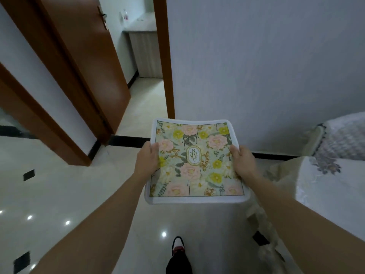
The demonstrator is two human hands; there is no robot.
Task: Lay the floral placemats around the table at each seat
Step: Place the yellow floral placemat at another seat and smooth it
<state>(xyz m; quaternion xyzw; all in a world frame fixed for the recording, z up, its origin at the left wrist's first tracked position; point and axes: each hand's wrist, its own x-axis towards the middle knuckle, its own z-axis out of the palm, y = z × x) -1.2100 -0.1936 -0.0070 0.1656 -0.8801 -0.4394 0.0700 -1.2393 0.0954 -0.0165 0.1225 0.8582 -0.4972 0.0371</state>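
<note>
My left hand grips the left edge of a square floral placemat with a white border, thumb on top. My right hand clasps its right edge, holding it flat in the air above the glossy tiled floor.

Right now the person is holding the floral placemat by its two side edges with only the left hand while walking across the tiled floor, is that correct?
Not quite: the head view shows both hands on it. The left hand grips the left edge of the floral placemat and the right hand grips the right edge, above the tiled floor.
</note>
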